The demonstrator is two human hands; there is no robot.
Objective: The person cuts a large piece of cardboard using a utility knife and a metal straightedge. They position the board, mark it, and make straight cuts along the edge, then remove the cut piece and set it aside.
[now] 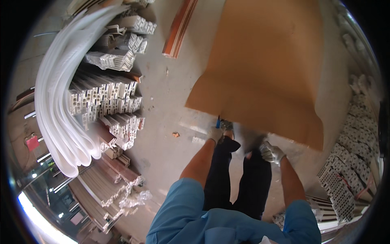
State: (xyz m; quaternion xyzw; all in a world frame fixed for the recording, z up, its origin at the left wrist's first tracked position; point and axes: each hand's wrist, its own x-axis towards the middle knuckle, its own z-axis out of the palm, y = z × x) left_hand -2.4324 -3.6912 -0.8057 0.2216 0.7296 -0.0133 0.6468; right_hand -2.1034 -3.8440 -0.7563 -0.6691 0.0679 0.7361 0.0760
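Observation:
A long brown sheet (260, 85), like kraft paper or thin cardboard, stretches away in front of me, its near edge bent and flared. My left hand (215, 133), in a pale glove, is closed around a slim blue object (218, 122) just under that edge, left of centre. What kind of tool the blue object is cannot be made out. My right hand (271, 153), gloved as well, sits just below the sheet's near edge with its fingers curled. Whether it grips the sheet is unclear. Dark blur lies between my hands.
Stacked white and brown hollow profiles (107, 97) line the left side, with folded white foam sheeting (57, 97) draped over them. Reddish-brown strips (178, 32) lie on the concrete floor (162, 122) ahead. More bundled profiles (345, 162) stand at the right.

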